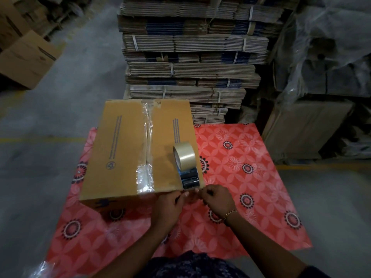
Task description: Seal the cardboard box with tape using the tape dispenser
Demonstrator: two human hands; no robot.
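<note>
the cardboard box [128, 153] sits closed on a red patterned sheet [241, 177], a strip of clear tape [147, 141] running along its centre seam from far edge to near edge. a roll of clear tape [184, 155] stands upright on the box top near its near right corner, a loose length trailing to the near edge. my left hand [170, 205] and my right hand [215, 199] meet just beside that edge, fingertips pinched on the tape end. flattened carton stacks [190, 57] stand beyond.

Both arms reach forward, left hand [167, 205] and right hand [215, 198] meeting, fingers [197, 190] pinched together.
</note>
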